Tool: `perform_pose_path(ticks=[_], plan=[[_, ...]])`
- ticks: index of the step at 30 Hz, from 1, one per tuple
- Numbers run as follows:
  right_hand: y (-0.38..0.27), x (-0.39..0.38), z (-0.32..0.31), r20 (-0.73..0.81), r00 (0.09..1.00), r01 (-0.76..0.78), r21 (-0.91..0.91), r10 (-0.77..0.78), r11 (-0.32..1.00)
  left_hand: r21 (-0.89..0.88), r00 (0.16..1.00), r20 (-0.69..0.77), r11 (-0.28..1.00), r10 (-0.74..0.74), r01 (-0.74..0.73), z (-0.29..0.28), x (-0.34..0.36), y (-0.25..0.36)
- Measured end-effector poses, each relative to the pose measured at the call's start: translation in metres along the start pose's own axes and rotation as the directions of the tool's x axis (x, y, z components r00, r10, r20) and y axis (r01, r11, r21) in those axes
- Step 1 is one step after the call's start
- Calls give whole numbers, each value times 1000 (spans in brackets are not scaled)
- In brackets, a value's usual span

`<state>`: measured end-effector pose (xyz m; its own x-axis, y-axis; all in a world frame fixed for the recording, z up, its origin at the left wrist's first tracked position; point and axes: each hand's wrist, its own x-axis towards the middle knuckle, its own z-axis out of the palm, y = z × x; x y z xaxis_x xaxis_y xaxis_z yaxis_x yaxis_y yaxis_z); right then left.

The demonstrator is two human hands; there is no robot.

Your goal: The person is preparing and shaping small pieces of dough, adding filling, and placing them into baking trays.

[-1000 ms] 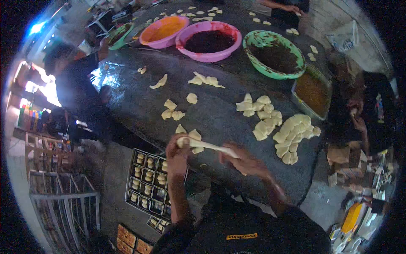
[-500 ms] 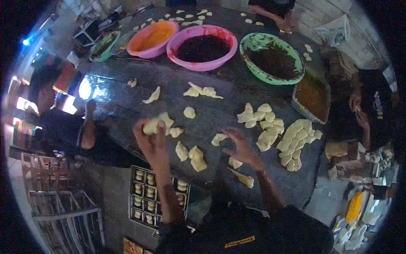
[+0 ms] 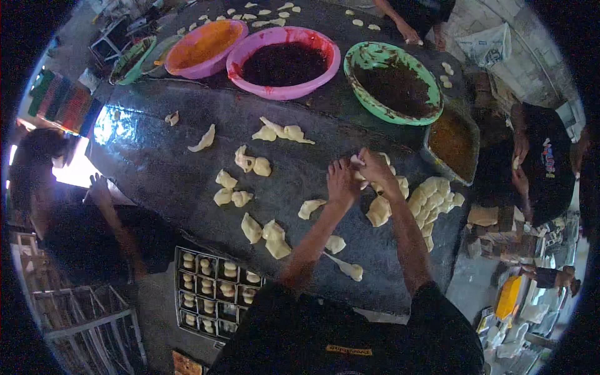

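Observation:
Both my hands meet over a cluster of pale dough pieces (image 3: 379, 211) right of the table's middle. My left hand (image 3: 342, 185) is closed, its fingers curled at the cluster's left edge. Beside it, my right hand (image 3: 379, 172) is closed over the same spot. A bit of dough (image 3: 357, 161) shows between the two; the rest of what they grip is hidden. A larger slab of joined dough lumps (image 3: 428, 199) lies just right. Loose dough pieces (image 3: 262, 167) are scattered left of my hands, with more scraps (image 3: 275, 239) nearer me.
Pink basins hold orange (image 3: 220, 69) and dark red filling (image 3: 331, 70); a green basin (image 3: 431, 115) holds brown filling. A metal pan (image 3: 470, 169) sits at the right edge. Below the table is a compartmented tray (image 3: 199, 289) of dough pieces. Other people work left, right and far.
My left hand has let go of the dough at the left and moved right to the cluster. My right hand has moved up and right to meet it. The view has shifted slightly.

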<state>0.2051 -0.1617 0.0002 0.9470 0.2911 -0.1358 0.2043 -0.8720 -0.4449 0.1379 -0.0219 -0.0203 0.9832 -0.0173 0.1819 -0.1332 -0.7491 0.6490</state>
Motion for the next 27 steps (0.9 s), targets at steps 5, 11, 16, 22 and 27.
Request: perform_pose_path(ticks=[5,11,16,22,27], plan=[[-48,-20,-84,-194,981,169,819,-13,548,-40,994,-101,998,37,-42,22,-19,-39],[-147,-71,-181,-697,659,414,649,-282,-638,-443,994,-38,893,-107,80,-48,-55,-42],[-138,-23,-111,-351,862,270,928,-364,-255,-952,944,30,278,-329,128,-130,-99,-1],[-104,-52,-7,-52,837,490,514,-545,704,-943,900,101,248,-425,223,-151,-122,-32],[-146,-108,18,249,758,79,882,-603,464,-891,917,102,374,-386,257,-190,-139,0]])
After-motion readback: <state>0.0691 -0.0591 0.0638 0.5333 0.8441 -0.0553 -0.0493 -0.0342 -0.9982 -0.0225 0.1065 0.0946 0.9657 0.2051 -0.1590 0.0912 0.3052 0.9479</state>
